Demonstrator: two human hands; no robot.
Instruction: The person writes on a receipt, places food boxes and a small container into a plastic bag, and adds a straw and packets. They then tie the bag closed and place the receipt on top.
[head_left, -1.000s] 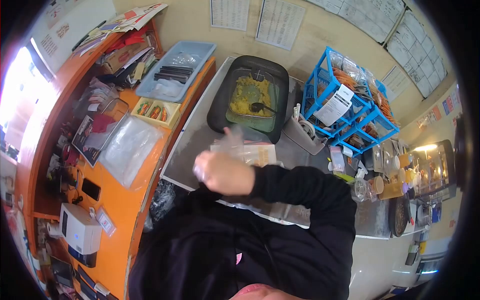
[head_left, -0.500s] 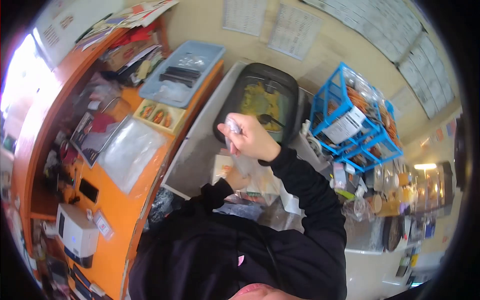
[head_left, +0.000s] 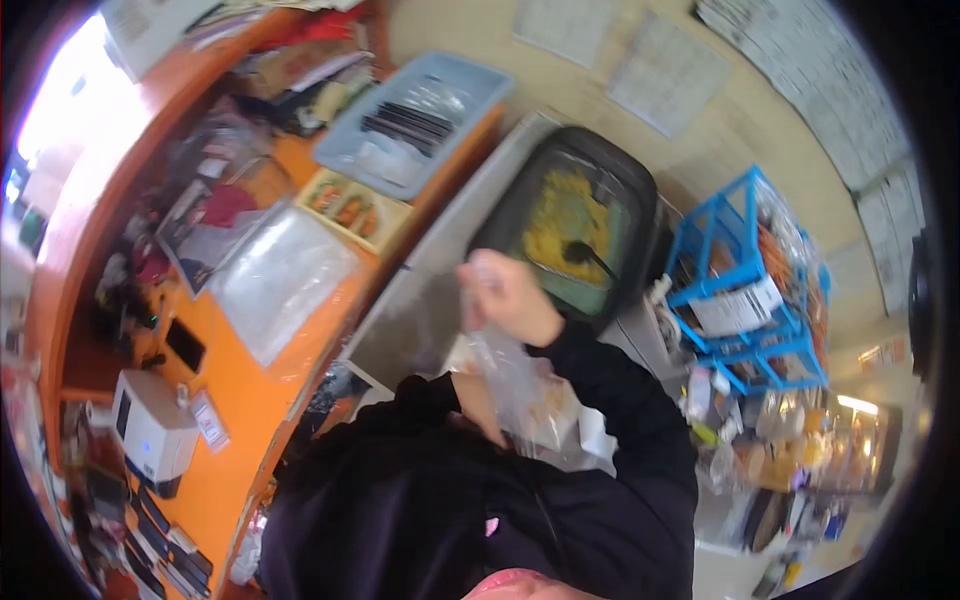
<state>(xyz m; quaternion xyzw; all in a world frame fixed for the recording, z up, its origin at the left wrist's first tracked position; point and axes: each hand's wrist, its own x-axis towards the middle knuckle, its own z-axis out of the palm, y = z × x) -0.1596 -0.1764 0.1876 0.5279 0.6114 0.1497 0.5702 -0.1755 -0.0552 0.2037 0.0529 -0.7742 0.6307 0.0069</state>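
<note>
My right hand is closed in a fist round the gathered top of a clear plastic bag, which hangs down in front of my chest. Something pale with orange-brown marks shows through the bag, but I cannot make out what it is. Lower down, my left hand is beside the bag; its fingers are hidden behind my body and the plastic. Beyond my right hand stands a black tub with yellow food in it and a black ladle lying in the food.
On the orange counter at left lie a stack of clear plastic bags, a phone and a white printer. A blue tray and a food-picture box sit behind. At right are blue baskets.
My view has turned, so the tub and counter appear shifted right. My right hand still grips the bag top; my left hand has drawn down closer to my body.
</note>
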